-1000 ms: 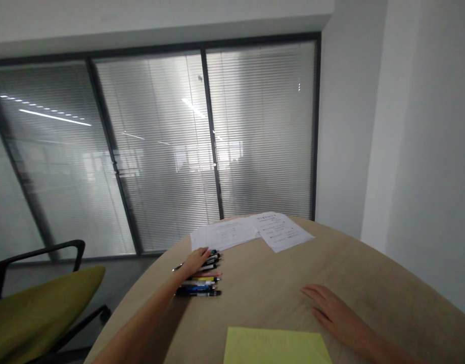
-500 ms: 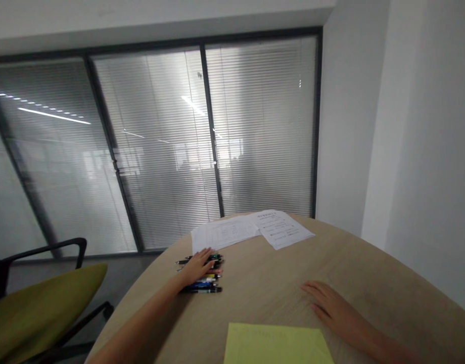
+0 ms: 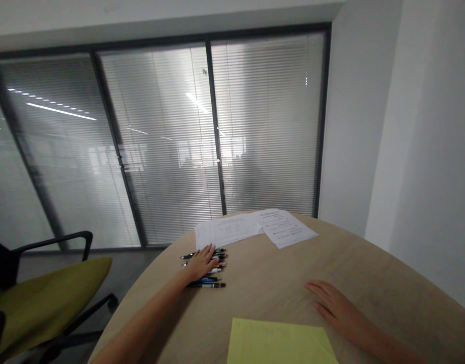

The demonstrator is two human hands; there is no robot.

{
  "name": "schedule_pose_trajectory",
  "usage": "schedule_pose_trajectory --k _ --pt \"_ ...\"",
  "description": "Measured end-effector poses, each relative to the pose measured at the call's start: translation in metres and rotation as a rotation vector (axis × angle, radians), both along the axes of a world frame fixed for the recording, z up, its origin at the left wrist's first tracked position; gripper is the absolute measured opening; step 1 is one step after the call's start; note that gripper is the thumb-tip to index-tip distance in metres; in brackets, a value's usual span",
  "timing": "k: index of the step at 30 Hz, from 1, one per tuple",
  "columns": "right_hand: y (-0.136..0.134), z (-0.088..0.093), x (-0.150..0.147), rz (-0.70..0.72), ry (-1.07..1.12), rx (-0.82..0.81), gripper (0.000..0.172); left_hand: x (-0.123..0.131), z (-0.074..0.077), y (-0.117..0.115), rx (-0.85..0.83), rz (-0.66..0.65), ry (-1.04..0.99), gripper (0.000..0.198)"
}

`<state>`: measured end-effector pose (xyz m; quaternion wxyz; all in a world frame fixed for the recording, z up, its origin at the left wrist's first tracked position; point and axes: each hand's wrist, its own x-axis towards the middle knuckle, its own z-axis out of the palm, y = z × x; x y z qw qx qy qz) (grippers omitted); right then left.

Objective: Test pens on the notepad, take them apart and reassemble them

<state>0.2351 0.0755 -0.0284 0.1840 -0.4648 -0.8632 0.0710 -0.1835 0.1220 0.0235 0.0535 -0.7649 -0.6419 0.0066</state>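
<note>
My left hand [image 3: 201,264] lies flat with fingers stretched out on top of a row of several pens [image 3: 213,277] near the left edge of a round wooden table [image 3: 278,275]. Some pens stick out on both sides of the hand. My right hand [image 3: 333,305] rests palm down on the tabletop at the right, fingers spread, holding nothing. A yellow sheet of paper [image 3: 280,344] lies at the near edge between my two arms.
Two white printed sheets [image 3: 255,228] lie at the far side of the table. A chair with a green seat [image 3: 46,298] stands to the left. Glass partitions with blinds [image 3: 172,141] close the room behind; a white wall [image 3: 414,151] is at right.
My left hand has slid a little further over the pens. My right hand has stayed where it was. The view has shifted slightly.
</note>
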Motion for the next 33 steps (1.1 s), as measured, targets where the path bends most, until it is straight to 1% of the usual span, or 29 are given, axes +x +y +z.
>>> schedule_pose_trajectory --k 5,8,16,20,23,25,29,33 --pt "0.000 -0.001 0.001 -0.002 0.017 0.022 0.043 -0.001 0.000 -0.010 -0.032 -0.044 0.004 0.057" --pt "0.001 0.000 0.001 0.008 -0.003 0.003 0.044 0.000 0.000 -0.014 -0.050 -0.049 0.000 0.057" --pt "0.002 -0.003 0.001 0.010 0.037 0.025 0.042 0.003 -0.004 -0.015 0.006 -0.041 -0.009 0.056" --pt "0.003 -0.004 0.002 0.004 0.019 0.023 0.042 0.002 -0.006 -0.014 0.028 -0.060 -0.021 0.053" --pt "0.004 -0.004 0.002 0.004 -0.004 0.017 0.043 0.004 -0.006 -0.015 0.031 -0.083 -0.036 0.056" --pt "0.005 -0.005 0.001 0.004 -0.001 0.018 0.043 0.006 -0.006 -0.016 0.020 -0.093 -0.051 0.058" --pt "0.004 -0.005 0.001 0.000 0.030 0.035 0.041 0.007 -0.003 -0.020 -0.034 -0.098 -0.078 0.055" --pt "0.001 -0.002 0.001 -0.004 0.028 0.025 0.042 0.007 0.002 -0.025 -0.094 -0.087 -0.095 0.063"
